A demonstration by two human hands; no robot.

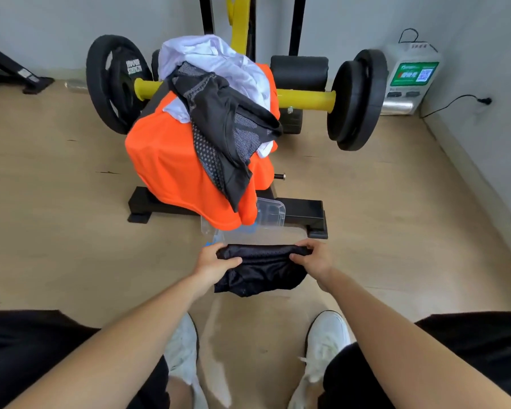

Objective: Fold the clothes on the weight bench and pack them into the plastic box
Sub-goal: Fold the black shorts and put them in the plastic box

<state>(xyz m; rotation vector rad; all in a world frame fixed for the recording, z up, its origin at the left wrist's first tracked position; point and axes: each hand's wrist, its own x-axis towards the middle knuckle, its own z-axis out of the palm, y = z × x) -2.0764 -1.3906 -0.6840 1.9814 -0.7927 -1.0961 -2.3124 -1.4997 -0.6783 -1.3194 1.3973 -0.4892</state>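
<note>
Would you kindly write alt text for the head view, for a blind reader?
The left hand and right hand grip a black mesh garment by a clear plastic box on the floor. Beyond, an orange shirt, a dark patterned garment and a white garment lie heaped on the weight bench.

Bright even indoor light, soft shadows, wide-angle bending at edges, slight overall softness

The left forearm (124, 329) and right forearm (396, 323) reach forward and converge on the black garment (260, 273). The left hand (216, 262) grips its top left corner, thumb on the near side and fingers curled behind. The right hand (314, 258) grips the top right corner the same way.
</note>
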